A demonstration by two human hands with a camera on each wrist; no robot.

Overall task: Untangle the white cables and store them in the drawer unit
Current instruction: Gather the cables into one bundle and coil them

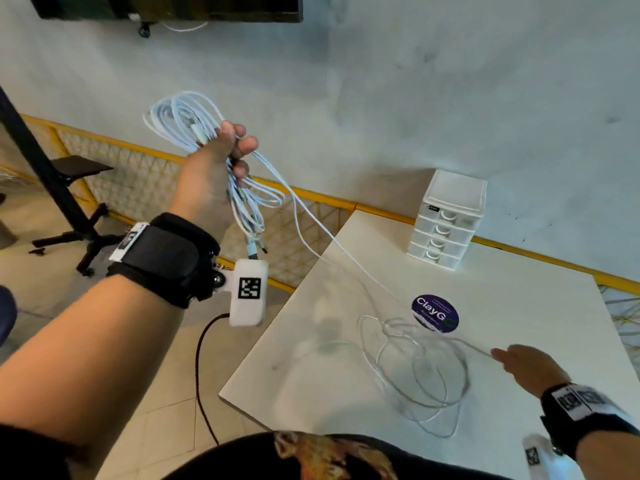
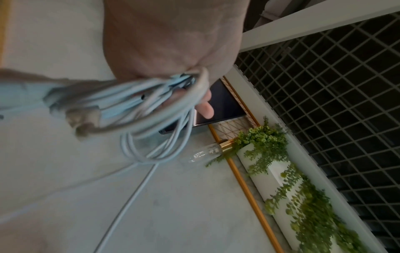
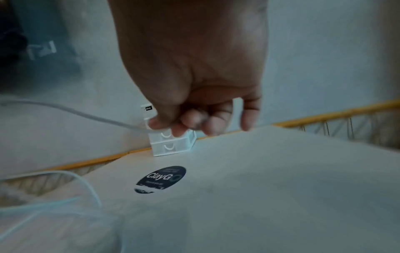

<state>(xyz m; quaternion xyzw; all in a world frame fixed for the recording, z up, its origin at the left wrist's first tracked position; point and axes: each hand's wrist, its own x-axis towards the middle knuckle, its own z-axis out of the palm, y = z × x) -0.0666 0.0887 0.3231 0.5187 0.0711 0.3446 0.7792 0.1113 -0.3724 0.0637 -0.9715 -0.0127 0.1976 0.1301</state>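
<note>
Landmark for all entries: the white table (image 1: 519,323).

1. Right hand (image 1: 530,365). Low over the table's near right part. Thumb and fingers (image 3: 192,119) pinch one strand of white cable (the pinch itself shows only in the right wrist view; the head view gives just the back of the hand).

2. Loose cable loops (image 1: 419,372). Lying on the table just left of the right hand, several overlapping rings, blurred. The pinched strand (image 3: 86,116) runs off to the left in the wrist view.

3. Round dark sticker (image 1: 435,313). Flat on the table, just beyond the loops, lettered "ClayG" (image 3: 161,178).

4. Single taut cable (image 1: 311,220). Rises from the table near the sticker, up and left to the bundle.

5. Left hand (image 1: 221,157). Raised off the table's left edge, clenched around a bundle of coiled white cables (image 1: 194,126); ends with plugs dangle below the fist (image 1: 254,244). The left wrist view adds the fingers wrapped round the strands (image 2: 151,102) (blurred).

6. Drawer unit (image 1: 446,220). White, four drawers, all closed, at the table's far edge against the grey wall.

7. Hanging green plants (image 2: 303,205). Beyond the table; seen only in the left wrist view.
</note>
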